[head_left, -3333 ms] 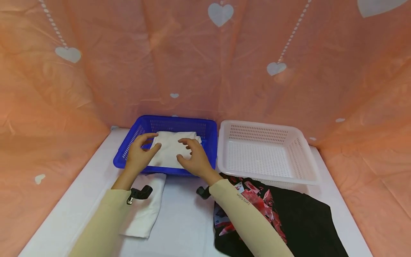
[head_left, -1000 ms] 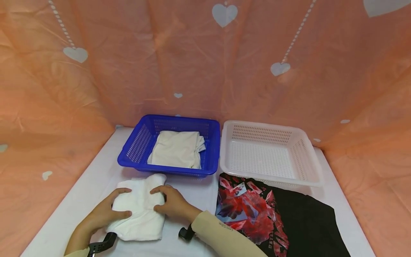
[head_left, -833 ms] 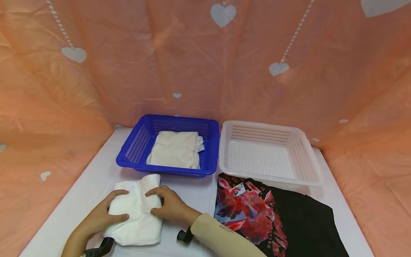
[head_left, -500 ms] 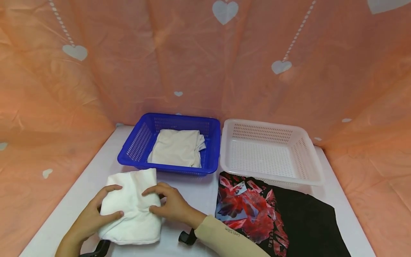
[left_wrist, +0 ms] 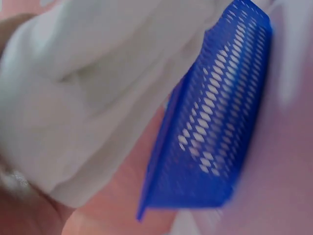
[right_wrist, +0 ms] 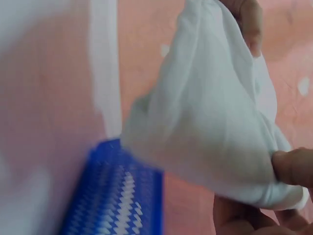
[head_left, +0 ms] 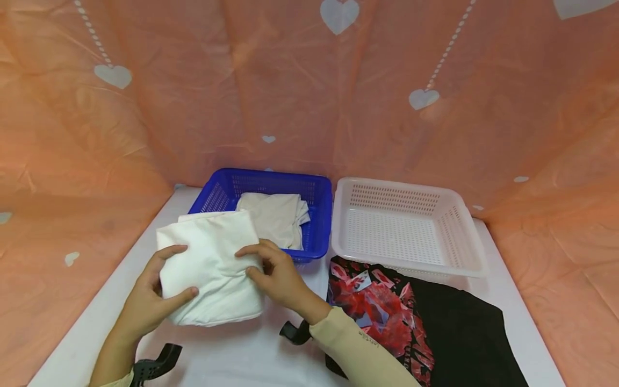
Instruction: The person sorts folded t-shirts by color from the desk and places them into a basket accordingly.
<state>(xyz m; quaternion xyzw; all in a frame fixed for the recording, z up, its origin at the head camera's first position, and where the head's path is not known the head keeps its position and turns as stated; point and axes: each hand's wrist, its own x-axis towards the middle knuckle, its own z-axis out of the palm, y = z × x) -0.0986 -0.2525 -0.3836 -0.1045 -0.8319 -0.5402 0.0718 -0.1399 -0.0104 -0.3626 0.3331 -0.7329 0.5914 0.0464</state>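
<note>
- Cloth (head_left: 213,269), white and folded: raised above the table (head_left: 232,355) between my left hand (head_left: 150,298) and right hand (head_left: 280,277); roughly square, no clear long axis.
- Fingers: gripping its opposite sides, thumbs on the visible face.
- Blue basket (head_left: 275,183): just beyond the cloth, partly hidden by it; my right hand seems nearer.

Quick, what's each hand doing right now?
Left hand: holding the folded white cloth by one side.
Right hand: holding the same cloth by the opposite side.
</note>
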